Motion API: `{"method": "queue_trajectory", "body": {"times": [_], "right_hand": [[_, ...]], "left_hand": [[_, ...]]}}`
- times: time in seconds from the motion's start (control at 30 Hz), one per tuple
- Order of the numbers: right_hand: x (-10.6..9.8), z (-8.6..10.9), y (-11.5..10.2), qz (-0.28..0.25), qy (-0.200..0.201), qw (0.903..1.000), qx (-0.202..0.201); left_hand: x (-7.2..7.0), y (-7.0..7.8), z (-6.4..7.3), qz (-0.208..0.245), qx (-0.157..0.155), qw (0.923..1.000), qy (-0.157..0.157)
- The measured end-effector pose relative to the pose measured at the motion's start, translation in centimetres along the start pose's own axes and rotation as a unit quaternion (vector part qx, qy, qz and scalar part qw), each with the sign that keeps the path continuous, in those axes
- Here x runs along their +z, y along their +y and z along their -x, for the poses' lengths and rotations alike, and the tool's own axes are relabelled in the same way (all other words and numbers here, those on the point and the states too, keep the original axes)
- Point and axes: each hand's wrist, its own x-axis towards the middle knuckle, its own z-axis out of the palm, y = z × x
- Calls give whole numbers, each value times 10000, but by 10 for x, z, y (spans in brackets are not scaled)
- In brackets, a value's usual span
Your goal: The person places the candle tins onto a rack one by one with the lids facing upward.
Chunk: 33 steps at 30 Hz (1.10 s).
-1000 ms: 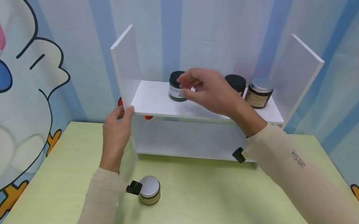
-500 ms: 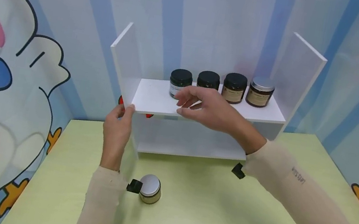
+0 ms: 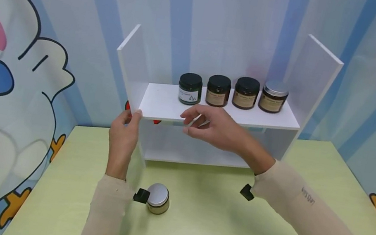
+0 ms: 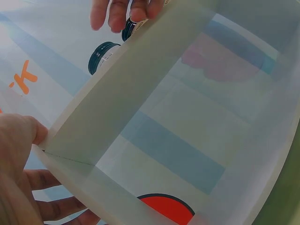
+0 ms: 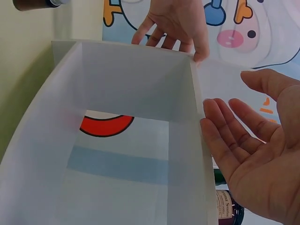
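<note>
My left hand (image 3: pixel 123 135) holds the left side panel of a white two-tier shelf (image 3: pixel 159 106). Its thumb (image 4: pixel 38 131) lies at the front corner and the fingers sit on the panel's outer side. In front of the upper board, my right hand (image 3: pixel 218 129) hovers with loosely bent fingers and holds nothing. Behind it on that board stand a dark green jar with a white label (image 3: pixel 190 89), two brown jars with black lids (image 3: pixel 218 91), and a brown jar with a silver lid (image 3: pixel 273 97). All are upright in a row.
Another silver-lidded jar (image 3: pixel 158 199) stands on the yellow-green table (image 3: pixel 207 221), beside my left wrist strap. The shelf's tall right side panel (image 3: pixel 313 81) rises beyond the row. A printed cloth backdrop (image 3: pixel 228 19) hangs close behind the shelf.
My right hand has drawn back and down from in front of the jars to below the upper board's front edge, uncovering the jars. The left hand has stayed in place on the shelf.
</note>
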Motion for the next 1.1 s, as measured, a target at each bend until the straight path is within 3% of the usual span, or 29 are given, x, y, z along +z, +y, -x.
{"method": "queue_trajectory", "body": {"times": [0.27, 0.53, 0.87, 1.1], "right_hand": [[12, 5, 6, -296, -93, 9995, 69], [21, 9, 16, -176, -287, 9992, 231], [34, 10, 28, -210, -426, 9989, 38], [46, 12, 33, -416, -602, 9972, 171]], "left_hand": [[-1, 0, 1, 37, 13, 10000, -31], [0, -2, 0, -36, -8, 10000, 22], [0, 1, 0, 2, -94, 9999, 36], [0, 2, 0, 1, -87, 10000, 48]]}}
